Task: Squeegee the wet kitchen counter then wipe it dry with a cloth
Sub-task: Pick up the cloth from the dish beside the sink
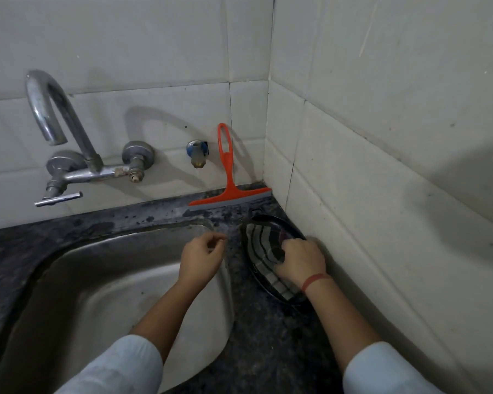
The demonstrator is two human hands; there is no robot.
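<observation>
An orange squeegee (227,177) with a grey blade leans upright against the back wall tiles, its blade resting on the dark granite counter (271,336) near the corner. A striped grey and black cloth (264,245) lies inside a black oval tray (268,290) on the counter beside the right wall. My right hand (300,260) rests on the cloth with its fingers curled into it. My left hand (202,257) hovers over the sink's right edge, fingers loosely curled and holding nothing.
A steel sink (103,280) fills the lower left. A curved steel tap (66,132) and a small blue-capped valve (197,153) are fixed to the back tiled wall. The white tiled right wall (396,166) closes the corner.
</observation>
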